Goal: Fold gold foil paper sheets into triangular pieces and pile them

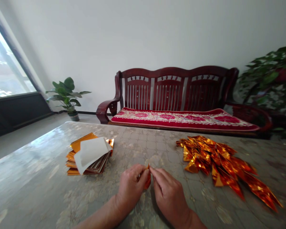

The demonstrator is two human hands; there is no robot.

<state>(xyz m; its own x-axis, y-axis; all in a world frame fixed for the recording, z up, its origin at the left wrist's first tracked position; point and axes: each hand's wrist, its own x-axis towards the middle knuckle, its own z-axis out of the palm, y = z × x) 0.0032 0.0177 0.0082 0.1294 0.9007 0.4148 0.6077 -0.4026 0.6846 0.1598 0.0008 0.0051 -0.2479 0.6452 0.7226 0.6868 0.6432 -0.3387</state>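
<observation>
Near the middle of the table's front part, my left hand (132, 182) is closed around a small piece of shiny orange foil (147, 182). My right hand (168, 190) pinches the top tip of that same foil, its fingertips touching those of my left hand. Much of the foil is hidden by the fingers. To the left lies a fanned stack of orange foil sheets (72, 165) with white backs, a white sheet (91, 152) on top. On the right is a heap of folded, pointed orange foil pieces (209, 156).
The table (45, 190) has a glossy patterned cover. Beyond its far edge stands a dark red wooden bench (169, 95) with a red floral cushion (181, 117). A potted plant (69, 95) is at the back left, leafy greenery (274, 76) at the right.
</observation>
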